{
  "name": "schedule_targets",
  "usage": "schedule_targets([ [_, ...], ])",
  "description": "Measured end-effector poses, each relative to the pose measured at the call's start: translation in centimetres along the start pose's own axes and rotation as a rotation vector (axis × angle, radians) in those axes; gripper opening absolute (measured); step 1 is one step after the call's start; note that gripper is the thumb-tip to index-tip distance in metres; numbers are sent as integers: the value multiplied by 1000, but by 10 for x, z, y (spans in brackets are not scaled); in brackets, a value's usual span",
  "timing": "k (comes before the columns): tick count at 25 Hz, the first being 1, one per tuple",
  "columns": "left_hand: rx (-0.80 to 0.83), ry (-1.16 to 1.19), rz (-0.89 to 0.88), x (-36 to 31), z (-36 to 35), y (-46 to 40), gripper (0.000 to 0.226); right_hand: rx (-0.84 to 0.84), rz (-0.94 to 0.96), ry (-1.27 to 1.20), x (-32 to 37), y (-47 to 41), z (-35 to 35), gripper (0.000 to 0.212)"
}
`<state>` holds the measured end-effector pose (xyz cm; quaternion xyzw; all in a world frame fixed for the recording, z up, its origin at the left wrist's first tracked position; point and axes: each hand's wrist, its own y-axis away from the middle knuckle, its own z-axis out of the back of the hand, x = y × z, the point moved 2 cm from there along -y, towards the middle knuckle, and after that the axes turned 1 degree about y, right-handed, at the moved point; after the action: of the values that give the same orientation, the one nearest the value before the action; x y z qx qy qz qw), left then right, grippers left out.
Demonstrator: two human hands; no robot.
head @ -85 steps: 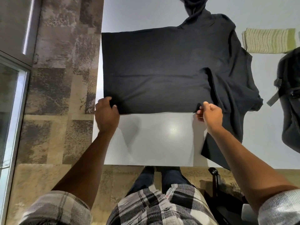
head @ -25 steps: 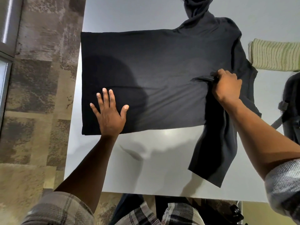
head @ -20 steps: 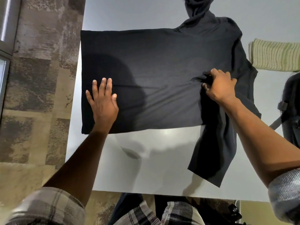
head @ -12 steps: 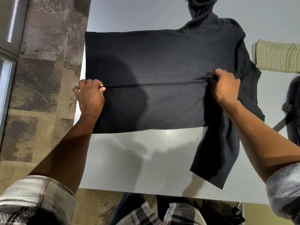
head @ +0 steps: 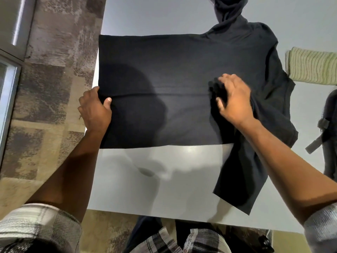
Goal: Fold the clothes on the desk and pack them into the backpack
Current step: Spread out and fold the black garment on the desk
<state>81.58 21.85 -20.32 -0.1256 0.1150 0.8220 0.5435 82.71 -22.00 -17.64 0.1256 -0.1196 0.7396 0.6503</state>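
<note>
Black shirt (head: 164, 70) spread flat across a white table (head: 145, 179), one sleeve trailing toward the near edge. Left hand (head: 94, 110) closed on the shirt's left edge at a crease, thumb on top; right hand (head: 235, 99) open, palm pressed on the cloth. Folded striped garment (head: 311, 67) and dark backpack (head: 330, 125) at far right.

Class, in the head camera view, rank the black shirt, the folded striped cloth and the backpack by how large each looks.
1. black shirt, by far the largest.
2 and 3. folded striped cloth and backpack: unsure, since the frame edge crops both.
</note>
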Motion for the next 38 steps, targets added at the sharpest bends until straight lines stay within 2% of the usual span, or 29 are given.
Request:
schedule_targets([
  [2, -23, 72, 79, 10, -2, 2, 45, 59, 114, -109, 20, 17, -21, 62],
  [6, -63, 188, 141, 18, -5, 13, 37, 190, 33, -45, 38, 34, -61, 63],
  [11, -47, 176, 161, 20, -2, 14, 29, 178, -9, 99, 45, 43, -75, 59],
  [16, -15, 236, 172, 18, -3, -1, 38, 181, -9, 160, 46, 45, -79, 60],
  [21, 11, 258, 260, 13, -1, -13, 35, 156, -7, 172, 45, 46, -81, 61],
  [26, -28, 224, 234, 18, 5, -5, 34, 140, -20, 180, 46, 45, -82, 61],
  [28, -106, 135, 217, 15, 7, -5, 30, 136, -17, 180, 46, 45, -82, 61],
  [30, -224, -11, 165, 0, 5, 1, 42, 131, -21, 183, 46, 45, -82, 61],
  [31, -233, -28, 89, -15, 1, 10, 50, 134, -23, 186, 46, 45, -82, 61],
  [33, -110, 5, -167, -54, -16, 44, 59, 140, -26, 194, 46, 45, -82, 62],
  [35, 100, 11, -386, -93, -41, 85, 64, 144, -24, 214, 46, 46, -81, 63],
  [38, 296, -117, -519, -113, -70, 116, 69, 147, -6, 223, 44, 46, -82, 63],
])
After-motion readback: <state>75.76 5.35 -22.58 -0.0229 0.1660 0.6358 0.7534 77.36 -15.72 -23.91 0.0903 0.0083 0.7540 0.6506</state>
